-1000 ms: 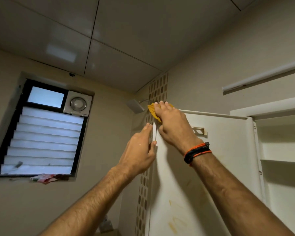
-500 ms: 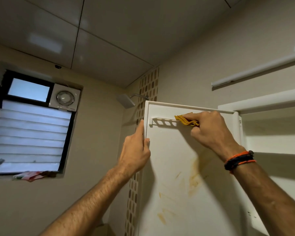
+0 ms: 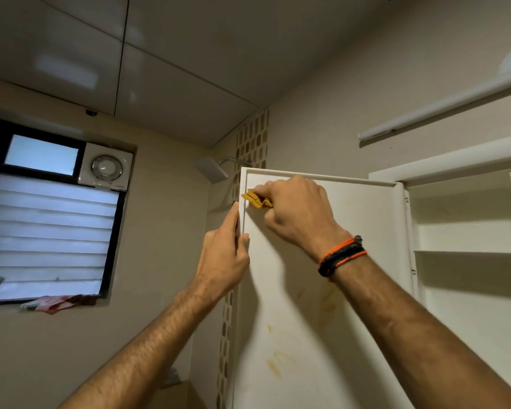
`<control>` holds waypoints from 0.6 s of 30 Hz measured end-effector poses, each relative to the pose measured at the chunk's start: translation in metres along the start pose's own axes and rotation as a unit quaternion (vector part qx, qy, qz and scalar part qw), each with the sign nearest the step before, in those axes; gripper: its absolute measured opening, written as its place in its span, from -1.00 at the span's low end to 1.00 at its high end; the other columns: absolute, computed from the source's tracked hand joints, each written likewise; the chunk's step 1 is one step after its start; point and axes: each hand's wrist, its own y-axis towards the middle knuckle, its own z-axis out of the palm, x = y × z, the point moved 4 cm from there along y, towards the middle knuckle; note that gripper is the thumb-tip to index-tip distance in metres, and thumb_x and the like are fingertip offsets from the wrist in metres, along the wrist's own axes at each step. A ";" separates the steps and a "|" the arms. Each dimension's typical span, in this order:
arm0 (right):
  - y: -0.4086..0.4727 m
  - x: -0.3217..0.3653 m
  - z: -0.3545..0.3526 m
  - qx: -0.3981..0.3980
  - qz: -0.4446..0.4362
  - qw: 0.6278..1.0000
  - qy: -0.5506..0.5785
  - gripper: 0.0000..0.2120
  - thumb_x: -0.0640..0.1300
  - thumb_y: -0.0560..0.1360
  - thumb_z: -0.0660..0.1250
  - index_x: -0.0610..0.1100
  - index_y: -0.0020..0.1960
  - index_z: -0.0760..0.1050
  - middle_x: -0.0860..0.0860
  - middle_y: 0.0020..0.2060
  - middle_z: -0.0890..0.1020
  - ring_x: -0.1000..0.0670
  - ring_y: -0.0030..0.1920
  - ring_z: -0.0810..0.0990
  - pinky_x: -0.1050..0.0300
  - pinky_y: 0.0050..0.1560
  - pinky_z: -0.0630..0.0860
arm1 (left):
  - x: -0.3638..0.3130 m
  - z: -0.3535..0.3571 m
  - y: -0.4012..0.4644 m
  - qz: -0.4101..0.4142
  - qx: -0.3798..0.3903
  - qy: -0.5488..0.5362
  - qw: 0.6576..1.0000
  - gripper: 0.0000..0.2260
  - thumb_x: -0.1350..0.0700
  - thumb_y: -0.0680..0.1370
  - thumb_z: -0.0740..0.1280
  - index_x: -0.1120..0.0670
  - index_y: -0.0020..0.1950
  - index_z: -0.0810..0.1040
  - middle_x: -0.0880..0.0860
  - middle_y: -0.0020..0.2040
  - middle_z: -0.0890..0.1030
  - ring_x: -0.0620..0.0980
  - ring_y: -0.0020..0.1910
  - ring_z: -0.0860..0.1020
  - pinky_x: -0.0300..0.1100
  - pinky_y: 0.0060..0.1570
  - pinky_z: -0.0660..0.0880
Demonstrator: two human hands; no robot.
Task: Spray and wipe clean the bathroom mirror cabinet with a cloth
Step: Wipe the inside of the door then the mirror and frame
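Observation:
The white cabinet door [image 3: 351, 261] stands swung open, its inner side facing me, with yellowish stains low down. My right hand [image 3: 298, 214] grips a folded yellow cloth [image 3: 255, 199] and presses it against the door's upper left corner. My left hand [image 3: 223, 255] holds the door's free left edge, thumb on the inner face and fingers behind it. The open cabinet [image 3: 469, 231] with white shelves is at the right. No spray bottle is in view.
A louvred window [image 3: 48, 231] with an exhaust fan [image 3: 106, 168] is on the left wall. A shower head [image 3: 211, 169] hangs just behind the door's top corner. A tube light [image 3: 440, 110] runs above the cabinet. A rag [image 3: 50, 304] lies on the sill.
My right hand has slid the cloth leftwards along the top of the door to its upper left corner. My left hand keeps hold of the door's edge.

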 end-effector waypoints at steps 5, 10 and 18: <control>-0.015 -0.048 -0.005 0.015 0.087 0.996 0.022 -0.64 -0.18 0.32 0.22 0.12 0.01 0.61 -0.06 -0.27 0.61 -0.21 -0.15 0.57 0.11 -0.23 0.36 | -0.001 0.001 0.000 -0.012 0.021 0.009 1.000 -0.46 0.22 0.60 0.23 -0.05 0.55 0.18 0.03 0.17 0.64 0.05 0.09 0.61 0.03 0.20 0.53; -0.019 -0.053 -0.005 -0.005 0.131 0.990 0.051 -0.54 -0.25 0.34 0.23 0.07 0.13 0.65 -0.11 -0.14 0.69 -0.23 -0.09 0.58 0.03 -0.08 0.52 | -0.002 0.000 -0.002 -0.014 0.015 0.002 1.000 -0.46 0.22 0.60 0.23 -0.09 0.54 0.19 -0.01 0.14 0.65 0.00 0.04 0.63 -0.03 0.20 0.54; 0.005 -0.009 -0.023 -0.198 0.082 0.949 0.230 -0.51 -0.35 0.38 0.25 -0.14 0.29 0.58 -0.11 0.08 0.70 -0.11 0.05 0.65 0.04 0.11 0.59 | 0.009 -0.002 -0.019 -0.011 0.003 -0.022 1.000 -0.40 0.18 0.59 0.27 -0.11 0.58 0.13 0.03 0.11 0.68 0.08 0.05 0.63 -0.04 0.14 0.53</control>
